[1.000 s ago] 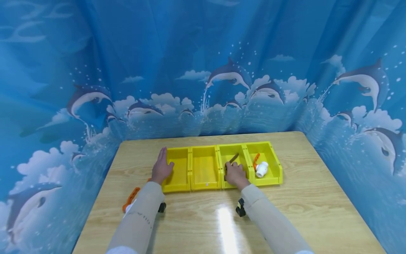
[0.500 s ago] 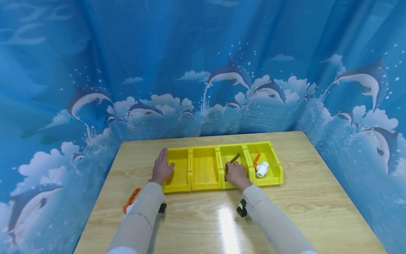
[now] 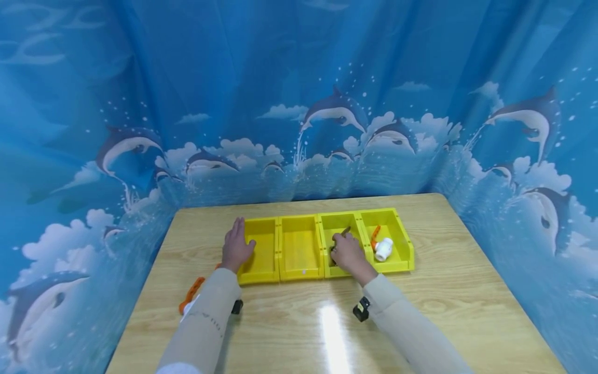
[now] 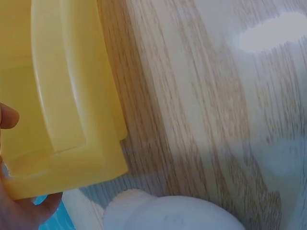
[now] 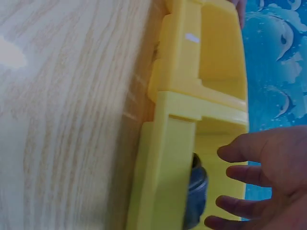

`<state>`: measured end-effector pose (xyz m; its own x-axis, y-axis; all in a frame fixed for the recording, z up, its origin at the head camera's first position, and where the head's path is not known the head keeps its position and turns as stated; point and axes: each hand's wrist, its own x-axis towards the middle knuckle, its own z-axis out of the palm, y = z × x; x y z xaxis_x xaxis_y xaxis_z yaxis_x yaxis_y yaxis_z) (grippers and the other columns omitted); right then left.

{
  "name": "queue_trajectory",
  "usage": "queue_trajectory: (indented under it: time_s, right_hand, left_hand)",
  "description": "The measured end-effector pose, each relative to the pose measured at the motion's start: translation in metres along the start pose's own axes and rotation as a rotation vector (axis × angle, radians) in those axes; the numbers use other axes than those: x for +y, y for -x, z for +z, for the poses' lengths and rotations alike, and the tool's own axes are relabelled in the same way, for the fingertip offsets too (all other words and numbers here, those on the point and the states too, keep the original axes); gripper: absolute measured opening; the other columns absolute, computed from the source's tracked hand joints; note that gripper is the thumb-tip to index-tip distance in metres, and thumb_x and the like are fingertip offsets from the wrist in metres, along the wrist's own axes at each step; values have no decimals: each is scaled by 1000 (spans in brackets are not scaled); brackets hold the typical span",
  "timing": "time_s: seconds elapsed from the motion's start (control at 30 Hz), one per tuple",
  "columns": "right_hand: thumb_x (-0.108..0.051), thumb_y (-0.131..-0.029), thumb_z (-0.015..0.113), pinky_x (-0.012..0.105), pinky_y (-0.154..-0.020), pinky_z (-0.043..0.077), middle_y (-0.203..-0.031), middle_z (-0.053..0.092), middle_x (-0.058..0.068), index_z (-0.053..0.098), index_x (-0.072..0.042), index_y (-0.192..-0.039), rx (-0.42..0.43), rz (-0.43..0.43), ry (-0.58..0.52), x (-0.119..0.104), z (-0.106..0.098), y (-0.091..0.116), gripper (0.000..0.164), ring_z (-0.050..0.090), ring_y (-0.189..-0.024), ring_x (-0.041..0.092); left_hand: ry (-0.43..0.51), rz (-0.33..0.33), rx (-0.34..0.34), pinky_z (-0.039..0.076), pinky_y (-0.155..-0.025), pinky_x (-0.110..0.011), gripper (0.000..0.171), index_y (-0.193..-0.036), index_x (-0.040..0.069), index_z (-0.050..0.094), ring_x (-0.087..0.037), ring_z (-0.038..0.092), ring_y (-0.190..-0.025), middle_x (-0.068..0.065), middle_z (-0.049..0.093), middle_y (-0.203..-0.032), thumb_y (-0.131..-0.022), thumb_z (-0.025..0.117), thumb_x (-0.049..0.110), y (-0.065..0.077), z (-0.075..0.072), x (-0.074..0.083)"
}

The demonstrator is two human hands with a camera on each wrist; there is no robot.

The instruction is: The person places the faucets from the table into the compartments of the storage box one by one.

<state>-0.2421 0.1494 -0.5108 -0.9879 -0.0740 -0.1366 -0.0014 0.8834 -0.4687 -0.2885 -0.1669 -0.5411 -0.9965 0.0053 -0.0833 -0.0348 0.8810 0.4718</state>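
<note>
The left hand [image 3: 237,249] touched the leftmost bin [image 3: 263,252]; the right hand [image 3: 348,253] partly covered a dark object [image 3: 345,230] in the third bin [image 3: 333,222].

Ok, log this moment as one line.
left hand: at leftmost bin; right hand: by dark part in third bin from left; white valve: in rightmost bin
</note>
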Motion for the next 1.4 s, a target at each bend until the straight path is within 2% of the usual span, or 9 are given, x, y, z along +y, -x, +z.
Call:
queue_trajectory:
  time_s: [0.2,0.37,0.7,0.9,1.07,1.4]
  right_hand:
    - [-12,-91,62,37,-69,51,-116,59,16,60,-4,-123,93,-89,-14,0,-13,7,33,58,-84,23]
    - [-15,-92,61,34,-64,50,-118,59,16,61,-6,-123,129,-121,-24,0,-21,12,32,56,-78,19]
    - [-18,-93,61,39,-74,54,-113,64,12,63,-6,-117,165,-152,-62,-2,-32,21,27,63,-90,24]
    - [-19,-93,60,44,-80,53,-113,65,12,66,-6,-114,181,-167,-49,3,-41,27,25,62,-101,28]
    - [-18,-92,60,44,-75,53,-108,65,14,66,-5,-113,206,-182,-42,11,-49,30,25,62,-96,28]
    - [-18,-92,60,48,-83,51,-112,64,16,64,-3,-117,227,-130,-57,30,-52,27,29,61,-102,31]
  left_hand:
    - [-15,-4,-2,22,-114,-55,82,-156,4,5,-42,18,-142,-14,4,-162,-96,57,23,1,0,2]
    - [-15,3,-3,22,-113,-56,81,-155,3,4,-44,18,-141,-14,4,-162,-96,56,22,1,-1,1]
    - [21,12,-16,21,-114,-56,82,-156,4,3,-44,18,-141,-14,2,-163,-96,56,22,0,-2,-1]
    - [25,-7,-12,22,-113,-56,82,-156,5,4,-44,20,-141,-12,3,-163,-96,56,23,-3,1,-3]
    - [17,-1,-4,24,-112,-56,82,-156,5,3,-46,22,-140,-13,3,-163,-96,57,22,-3,3,-3]
    - [20,8,9,27,-110,-57,82,-156,5,4,-47,24,-138,-13,4,-163,-96,57,22,-3,4,-3]
